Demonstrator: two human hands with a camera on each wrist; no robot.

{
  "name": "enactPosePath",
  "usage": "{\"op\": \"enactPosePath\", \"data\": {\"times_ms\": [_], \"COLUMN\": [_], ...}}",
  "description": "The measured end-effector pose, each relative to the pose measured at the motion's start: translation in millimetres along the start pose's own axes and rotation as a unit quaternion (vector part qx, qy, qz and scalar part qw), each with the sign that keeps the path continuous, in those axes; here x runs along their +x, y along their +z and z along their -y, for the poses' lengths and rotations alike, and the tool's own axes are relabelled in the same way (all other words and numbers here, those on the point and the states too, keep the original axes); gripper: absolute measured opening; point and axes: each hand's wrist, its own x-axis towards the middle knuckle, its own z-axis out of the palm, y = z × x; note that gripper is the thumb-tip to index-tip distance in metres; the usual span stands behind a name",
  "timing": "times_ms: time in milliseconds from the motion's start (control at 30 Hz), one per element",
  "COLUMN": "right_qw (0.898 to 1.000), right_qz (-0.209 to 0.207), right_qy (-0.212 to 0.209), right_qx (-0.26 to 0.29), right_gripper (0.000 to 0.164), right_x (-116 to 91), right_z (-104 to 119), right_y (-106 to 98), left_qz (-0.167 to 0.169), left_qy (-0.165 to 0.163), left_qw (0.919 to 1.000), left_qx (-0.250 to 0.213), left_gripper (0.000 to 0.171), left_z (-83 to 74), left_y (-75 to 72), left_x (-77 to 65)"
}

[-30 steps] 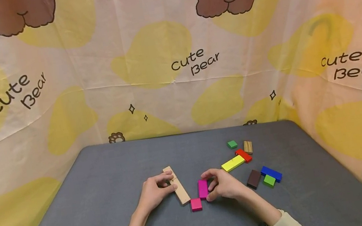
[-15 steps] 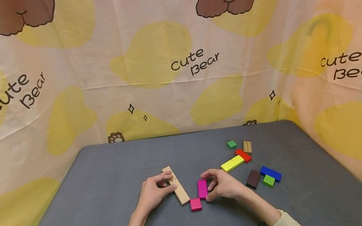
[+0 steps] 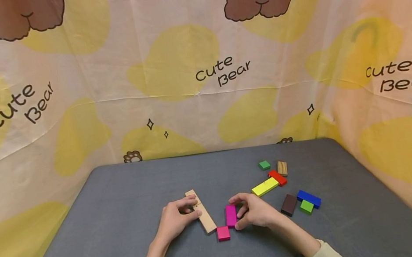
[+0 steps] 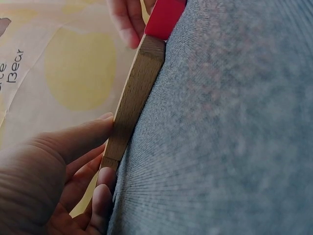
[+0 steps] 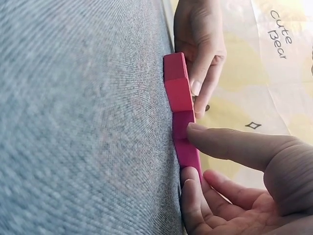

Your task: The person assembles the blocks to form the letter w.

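Two plain wooden blocks [image 3: 207, 223] lie end to end on the grey table, forming a slanted strip. My left hand [image 3: 175, 218] holds them from the left side, its thumb on the nearer block and its fingers around the seam. A square pink block [image 3: 223, 234] sits at the strip's near end. A magenta block [image 3: 230, 214] stands behind the pink one, slightly to its right, meeting it corner to corner. My right hand [image 3: 257, 210] holds the magenta block from the right, the thumb at its near corner [image 5: 192, 128] and the fingers curled along its side.
To the right lie several loose blocks: yellow [image 3: 265, 186], red [image 3: 277, 177], dark green [image 3: 264, 165], striped wood [image 3: 282, 168], dark brown [image 3: 289, 205], blue [image 3: 309, 198] and light green [image 3: 306, 207]. A printed cloth [image 3: 204, 115] hangs behind the table [image 3: 126, 184].
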Motion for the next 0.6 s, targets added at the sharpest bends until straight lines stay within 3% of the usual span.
{"op": "enactPosePath", "data": {"times_ms": [433, 600], "right_qw": [1.0, 0.999], "right_qz": [-0.003, -0.039], "right_qy": [-0.011, -0.027], "right_qx": [-0.01, -0.028], "right_gripper": [0.062, 0.059], "right_x": [-1.2, -9.8], "right_z": [0.4, 4.5], "right_y": [-1.1, -9.6], "left_qz": [0.004, 0.006], "left_qy": [-0.002, -0.002], "left_qw": [1.0, 1.0], "left_qx": [0.001, -0.002], "left_gripper": [0.03, 0.031], "left_z": [1.2, 2.0], "left_y": [0.3, -2.0], "left_x": [1.5, 0.9]}}
